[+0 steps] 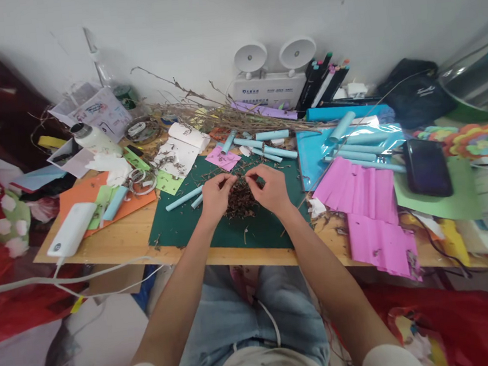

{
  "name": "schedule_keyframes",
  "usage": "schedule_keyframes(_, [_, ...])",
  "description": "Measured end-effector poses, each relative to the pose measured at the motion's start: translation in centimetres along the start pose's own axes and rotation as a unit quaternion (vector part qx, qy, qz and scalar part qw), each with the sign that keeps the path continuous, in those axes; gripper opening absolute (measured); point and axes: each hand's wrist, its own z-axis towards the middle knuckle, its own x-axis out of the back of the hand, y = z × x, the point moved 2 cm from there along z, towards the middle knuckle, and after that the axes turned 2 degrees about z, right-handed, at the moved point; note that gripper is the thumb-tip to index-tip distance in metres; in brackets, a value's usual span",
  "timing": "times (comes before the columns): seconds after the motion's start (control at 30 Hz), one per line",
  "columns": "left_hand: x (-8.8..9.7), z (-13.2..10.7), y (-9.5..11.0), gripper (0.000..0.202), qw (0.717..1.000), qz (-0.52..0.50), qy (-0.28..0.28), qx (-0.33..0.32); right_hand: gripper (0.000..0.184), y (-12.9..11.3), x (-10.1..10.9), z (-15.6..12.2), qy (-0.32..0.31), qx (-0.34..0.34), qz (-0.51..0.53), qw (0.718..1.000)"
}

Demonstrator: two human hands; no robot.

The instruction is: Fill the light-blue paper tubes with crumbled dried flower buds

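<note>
A dark twig pile [240, 200] lay at the middle of a green mat [179, 226], near the front edge of a wooden table [120, 244]. The left hand [215, 197] and the right hand [273, 189] flanked the pile, touching it. On each hand the thumb and forefinger were pinched together on thin strands at the top of the pile, and the other fingers curled inward. Loose crumbs were scattered over the mat around the pile.

Just behind the hands lay a pink slip [223, 158] and several blue rolls [266, 146]; another roll [184, 198] lay left of the left hand. To the right, pink sheets [359, 189] overlapped a blue sheet [313, 159], with a phone [427, 166] beyond them. To the left, orange paper [76, 194] lay beside a white power bank [71, 228]. Dry branches [220, 113] stretched along the back of the table, in front of a white lamp [274, 76] and black markers [323, 80] by the wall.
</note>
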Motion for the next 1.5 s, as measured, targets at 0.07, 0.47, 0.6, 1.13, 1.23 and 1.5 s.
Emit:
schedule_keyframes(0.07, [0.2,-0.2,0.3,0.017,0.998,0.03,-0.024,-0.04,0.014,0.2,-0.2,0.0,-0.027,-0.002,-0.012,1.0])
schedule_keyframes(0.47, [-0.5,-0.4,-1.3,0.028,0.984,-0.173,-0.021,0.032,0.018,0.4,-0.5,0.0,-0.016,0.042,0.058,0.997])
schedule_keyframes(0.6, [-0.7,-0.7,-0.9,0.028,0.975,-0.212,-0.005,0.068,0.009,0.5,-0.7,0.0,0.026,0.053,0.108,0.992])
schedule_keyframes(1.13, [-1.0,-1.0,-0.5,0.029,0.957,-0.28,-0.014,0.081,0.011,0.0,-0.7,-0.1,0.006,0.041,0.083,0.996])
schedule_keyframes(1.23, [-1.0,-1.0,-0.6,0.029,0.961,-0.27,-0.014,0.065,0.01,-0.2,-0.6,0.0,0.002,0.016,0.108,0.994])
schedule_keyframes(1.5, [-0.6,-0.6,-0.8,0.024,0.978,-0.208,0.008,0.023,0.015,0.2,-0.3,0.0,0.016,-0.015,0.138,0.99])
